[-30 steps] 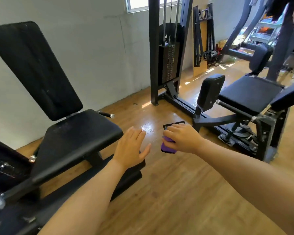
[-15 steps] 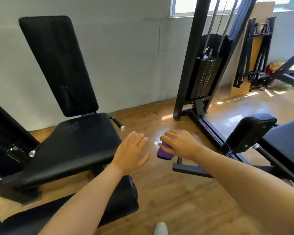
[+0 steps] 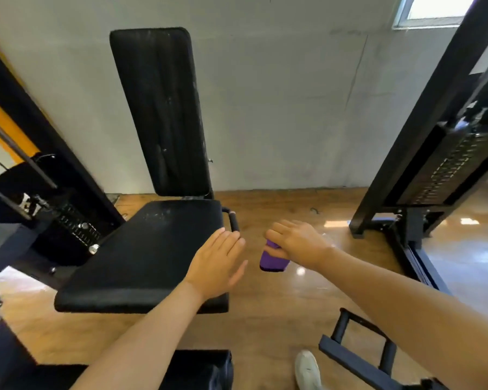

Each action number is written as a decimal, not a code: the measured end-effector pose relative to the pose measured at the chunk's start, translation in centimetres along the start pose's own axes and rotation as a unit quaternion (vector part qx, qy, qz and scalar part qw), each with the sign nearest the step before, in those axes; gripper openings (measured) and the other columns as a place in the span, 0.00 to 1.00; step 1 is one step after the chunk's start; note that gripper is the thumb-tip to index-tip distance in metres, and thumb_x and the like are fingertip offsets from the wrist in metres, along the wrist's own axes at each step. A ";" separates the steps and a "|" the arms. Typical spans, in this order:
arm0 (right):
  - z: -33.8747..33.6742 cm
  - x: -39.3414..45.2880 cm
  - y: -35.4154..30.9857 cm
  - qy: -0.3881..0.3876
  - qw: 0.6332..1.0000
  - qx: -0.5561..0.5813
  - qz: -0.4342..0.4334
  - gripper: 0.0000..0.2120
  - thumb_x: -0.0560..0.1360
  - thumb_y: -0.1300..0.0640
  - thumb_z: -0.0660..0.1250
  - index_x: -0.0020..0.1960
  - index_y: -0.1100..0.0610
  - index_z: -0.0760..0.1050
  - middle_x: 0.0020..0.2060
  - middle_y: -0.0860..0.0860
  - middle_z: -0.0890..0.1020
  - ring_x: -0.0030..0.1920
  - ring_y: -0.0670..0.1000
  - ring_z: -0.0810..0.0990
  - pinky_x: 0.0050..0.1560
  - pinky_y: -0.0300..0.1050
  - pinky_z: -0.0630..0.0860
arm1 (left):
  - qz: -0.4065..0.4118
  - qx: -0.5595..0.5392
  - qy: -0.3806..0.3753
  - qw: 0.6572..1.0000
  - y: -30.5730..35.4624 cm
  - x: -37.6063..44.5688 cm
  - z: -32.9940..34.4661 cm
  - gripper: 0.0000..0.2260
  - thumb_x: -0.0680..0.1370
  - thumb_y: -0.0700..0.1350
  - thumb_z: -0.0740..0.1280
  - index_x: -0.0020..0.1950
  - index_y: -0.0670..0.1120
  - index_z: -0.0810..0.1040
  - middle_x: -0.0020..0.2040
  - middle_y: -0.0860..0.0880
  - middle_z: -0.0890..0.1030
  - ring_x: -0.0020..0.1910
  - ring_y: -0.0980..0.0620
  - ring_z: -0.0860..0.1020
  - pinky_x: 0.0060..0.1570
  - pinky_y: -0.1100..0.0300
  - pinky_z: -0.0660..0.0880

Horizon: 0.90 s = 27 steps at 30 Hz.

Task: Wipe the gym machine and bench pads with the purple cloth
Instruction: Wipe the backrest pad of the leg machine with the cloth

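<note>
Head camera shows one purple cloth (image 3: 273, 258) bunched in the right hand (image 3: 297, 243), up in the air beside the seat pad (image 3: 152, 254), likely ready to wipe it. One left hand (image 3: 217, 266) hovers flat with straight fingers, holding nothing. Two black pads show: seat and back pad (image 3: 161, 108).

A white shoe (image 3: 307, 368) stands on the wooden floor (image 3: 293, 299) below a grey wall (image 3: 279, 94).
</note>
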State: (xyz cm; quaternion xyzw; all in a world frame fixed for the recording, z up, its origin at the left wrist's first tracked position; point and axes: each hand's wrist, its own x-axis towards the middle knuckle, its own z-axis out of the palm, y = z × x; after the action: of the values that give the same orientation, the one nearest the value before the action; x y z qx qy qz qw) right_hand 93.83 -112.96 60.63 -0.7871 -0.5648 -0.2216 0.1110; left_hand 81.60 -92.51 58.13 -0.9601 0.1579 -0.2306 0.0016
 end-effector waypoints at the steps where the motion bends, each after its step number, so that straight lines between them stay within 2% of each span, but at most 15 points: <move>1: 0.6 1.1 1.6 0.007 1.000 0.012 -0.016 0.15 0.76 0.47 0.60 0.37 0.54 0.77 0.32 0.48 0.78 0.32 0.49 0.77 0.29 0.36 0.68 | -0.011 0.012 0.004 1.000 -0.6 1.1 0.3 0.18 0.78 0.53 0.61 0.58 0.42 0.80 0.55 0.46 0.81 0.56 0.47 0.79 0.68 0.51 0.71; 3: 1.6 3.2 4.6 0.014 0.998 0.034 -0.052 0.10 0.73 0.50 0.70 0.37 0.54 0.76 0.32 0.49 0.77 0.31 0.50 0.77 0.30 0.37 0.71 | -0.039 0.036 0.008 0.999 -1.9 3.3 1.1 0.18 0.78 0.53 0.61 0.58 0.42 0.80 0.55 0.45 0.81 0.56 0.48 0.79 0.68 0.53 0.68; 5: 2.2 5.7 7.8 0.013 0.996 0.046 -0.074 0.11 0.68 0.52 0.78 0.38 0.55 0.76 0.32 0.49 0.78 0.31 0.51 0.78 0.31 0.38 0.73 | -0.072 0.053 0.007 0.996 -3.0 5.5 1.7 0.19 0.78 0.53 0.61 0.59 0.41 0.80 0.56 0.45 0.81 0.57 0.48 0.78 0.70 0.55 0.63; 8: 2.6 9.3 12.0 -0.006 0.994 0.052 -0.093 0.13 0.66 0.52 0.80 0.38 0.54 0.77 0.32 0.49 0.79 0.30 0.51 0.78 0.30 0.38 0.73 | -0.113 0.074 0.006 0.991 -4.6 8.8 2.3 0.19 0.78 0.53 0.61 0.60 0.42 0.80 0.57 0.45 0.81 0.58 0.48 0.78 0.70 0.55 0.62; 10: 3.0 11.7 14.5 -0.010 0.993 0.058 -0.106 0.13 0.65 0.52 0.81 0.39 0.54 0.77 0.32 0.50 0.79 0.30 0.51 0.79 0.30 0.37 0.69 | -0.148 0.091 0.011 0.985 -5.8 10.9 2.5 0.19 0.78 0.53 0.62 0.60 0.41 0.80 0.57 0.45 0.81 0.58 0.47 0.77 0.70 0.55 0.63; 13: 3.7 15.3 17.3 -0.015 0.990 0.091 -0.104 0.12 0.68 0.54 0.79 0.40 0.56 0.76 0.32 0.51 0.78 0.30 0.54 0.78 0.33 0.37 0.65 | -0.196 0.093 0.001 0.976 -8.0 13.1 2.8 0.20 0.79 0.53 0.62 0.62 0.41 0.79 0.59 0.45 0.80 0.60 0.47 0.77 0.70 0.53 0.67; 16: 4.8 18.9 19.6 -0.046 0.986 0.102 -0.125 0.10 0.73 0.53 0.75 0.43 0.58 0.77 0.35 0.54 0.80 0.34 0.56 0.79 0.34 0.42 0.69 | -0.232 0.108 -0.004 0.967 -10.8 15.0 3.0 0.21 0.80 0.54 0.60 0.64 0.41 0.78 0.61 0.45 0.80 0.61 0.47 0.78 0.70 0.51 0.69; 18: 5.3 21.7 20.8 -0.078 0.984 0.090 -0.135 0.11 0.78 0.50 0.69 0.50 0.58 0.77 0.43 0.54 0.80 0.42 0.56 0.80 0.41 0.44 0.73 | -0.247 0.108 0.010 0.963 -13.2 16.4 3.2 0.21 0.80 0.53 0.60 0.63 0.41 0.79 0.60 0.44 0.80 0.60 0.46 0.78 0.69 0.50 0.71; 20: 5.9 24.6 22.0 -0.110 0.983 0.085 -0.119 0.15 0.82 0.46 0.61 0.58 0.57 0.75 0.52 0.53 0.79 0.51 0.54 0.77 0.50 0.41 0.71 | -0.258 0.113 0.021 0.959 -15.9 17.8 3.4 0.21 0.80 0.54 0.60 0.63 0.41 0.79 0.60 0.44 0.81 0.60 0.45 0.78 0.68 0.50 0.71; 21: 6.3 26.1 22.7 -0.113 0.983 0.090 -0.112 0.16 0.82 0.46 0.59 0.59 0.57 0.74 0.54 0.53 0.79 0.53 0.53 0.76 0.51 0.39 0.69 | -0.262 0.120 0.024 0.957 -17.4 18.6 3.6 0.21 0.80 0.54 0.60 0.64 0.41 0.79 0.60 0.44 0.81 0.60 0.45 0.79 0.68 0.50 0.71; 24: 7.5 31.0 24.6 -0.107 0.985 0.085 -0.101 0.16 0.82 0.45 0.58 0.60 0.56 0.73 0.55 0.52 0.78 0.54 0.51 0.75 0.51 0.36 0.69 | -0.273 0.134 0.035 0.952 -22.8 21.2 4.0 0.23 0.80 0.55 0.58 0.64 0.41 0.78 0.60 0.43 0.81 0.60 0.44 0.79 0.67 0.48 0.72; 27: 8.4 37.1 26.4 -0.107 0.987 0.084 -0.085 0.15 0.82 0.45 0.60 0.58 0.56 0.72 0.53 0.53 0.77 0.50 0.50 0.73 0.50 0.39 0.72 | -0.277 0.144 0.050 0.949 -28.7 23.7 4.5 0.23 0.80 0.55 0.57 0.64 0.41 0.78 0.60 0.43 0.81 0.60 0.44 0.79 0.68 0.49 0.70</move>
State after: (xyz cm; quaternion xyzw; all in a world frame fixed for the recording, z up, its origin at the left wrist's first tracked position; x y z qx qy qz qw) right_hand 130.23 -87.15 72.83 -0.7431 -0.6552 -0.0961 0.0963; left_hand 112.31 -72.73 66.77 -0.9429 -0.1490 -0.2901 0.0680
